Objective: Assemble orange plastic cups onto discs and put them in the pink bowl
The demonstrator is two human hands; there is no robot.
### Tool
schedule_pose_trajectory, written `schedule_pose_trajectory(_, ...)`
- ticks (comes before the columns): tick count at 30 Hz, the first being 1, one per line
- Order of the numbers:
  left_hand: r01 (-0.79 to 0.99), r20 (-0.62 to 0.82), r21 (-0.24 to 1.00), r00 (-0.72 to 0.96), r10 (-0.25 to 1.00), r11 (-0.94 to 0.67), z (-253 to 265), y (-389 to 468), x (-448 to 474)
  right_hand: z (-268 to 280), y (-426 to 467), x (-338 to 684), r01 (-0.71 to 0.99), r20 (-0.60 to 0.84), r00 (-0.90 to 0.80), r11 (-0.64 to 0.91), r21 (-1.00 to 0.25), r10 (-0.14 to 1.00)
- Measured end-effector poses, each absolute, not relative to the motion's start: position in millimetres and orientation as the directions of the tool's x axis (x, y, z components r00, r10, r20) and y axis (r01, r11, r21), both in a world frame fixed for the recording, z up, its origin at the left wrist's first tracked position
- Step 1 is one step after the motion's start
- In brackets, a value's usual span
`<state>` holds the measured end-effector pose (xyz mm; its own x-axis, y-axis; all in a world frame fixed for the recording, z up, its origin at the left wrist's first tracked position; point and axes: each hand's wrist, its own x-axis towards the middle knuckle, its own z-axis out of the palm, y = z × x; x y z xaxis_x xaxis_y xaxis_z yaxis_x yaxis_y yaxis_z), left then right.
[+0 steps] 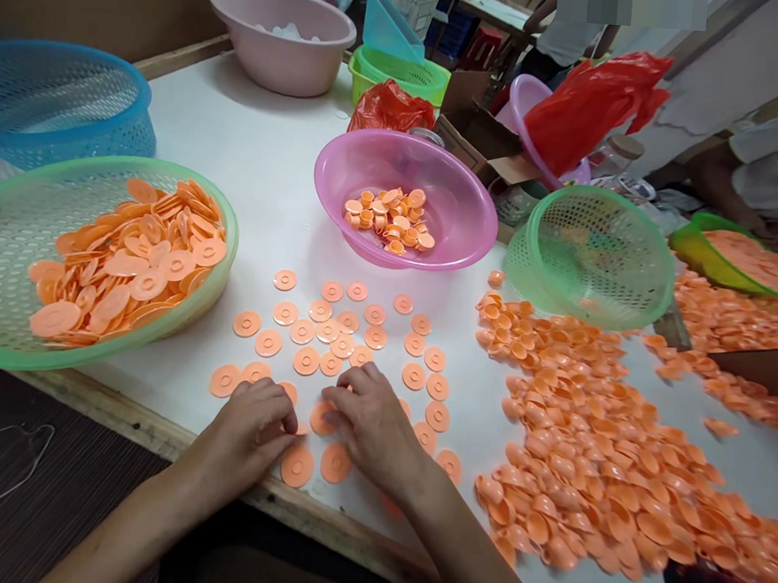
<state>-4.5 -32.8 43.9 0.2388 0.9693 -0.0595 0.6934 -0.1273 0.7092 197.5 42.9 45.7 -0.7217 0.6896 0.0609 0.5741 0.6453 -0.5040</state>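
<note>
Small orange plastic saucers (306,360), each with a raised ring in the middle, lie spread in loose rows on the white table. My left hand (250,424) is closed at the near edge of the rows, thumb and fingers pinched at the rim of an orange saucer (302,428). Most of that saucer is hidden by the fingers. To its right, my right hand (373,419) reaches over another saucer (321,418), its fingers bent but apart and touching or just above it. Two more saucers (336,463) lie flat just below the hands.
A green basket (8,212) of saucers stands left, before a blue basket (61,109). A purple basin (460,234) holds small orange cups. A large heap of cups (591,457) covers the right side, near a green basket (592,252). Behind are a pink basin (279,44) and another person (771,167).
</note>
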Motion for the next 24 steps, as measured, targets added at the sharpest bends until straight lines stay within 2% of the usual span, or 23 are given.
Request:
schedule_pose_trajectory(3,0.732,0.058,0.64,0.256,0.965,-0.233,44,-35,-6,46,33,197,0.578,-0.028,-0.74,0.614,-0.537,0.672)
schedule_pose_trajectory(7,0.791,0.1,0.501,0.351,0.931,-0.352,41,-37,-8,47,29,198,0.563,0.027,-0.662,0.521,-0.642,0.749)
schedule_pose_trajectory(9,0.776,0.09,0.509,0.383,0.919,-0.373,41,-38,-10,47,24,201,0.542,0.115,-0.64,0.552,-0.634,0.76)
schedule_pose_trajectory(11,0.756,0.092,0.537,0.387,0.918,-0.373,41,-39,-12,48,14,208,0.548,0.188,-0.64,0.614,-0.569,0.745)
schedule_pose_trajectory(13,0.745,0.102,0.548,0.391,0.915,-0.38,40,-38,-14,48,0,219,0.561,0.206,-0.646,0.64,-0.525,0.735)
schedule_pose_trajectory(15,0.738,0.108,0.543,0.412,0.905,-0.401,36,-36,-16,47,-14,236,0.576,0.195,-0.621,0.611,-0.543,0.759)
schedule_pose_trajectory(20,0.737,0.173,0.515,0.411,0.895,-0.438,27,-25,-10,45,-24,295,0.639,0.193,-0.4,0.423,-0.642,0.896)
schedule_pose_trajectory(24,0.816,0.237,0.361,0.387,0.891,-0.451,26,0,10,47,-13,337,0.72,0.205,-0.218,0.3,-0.626,0.954)
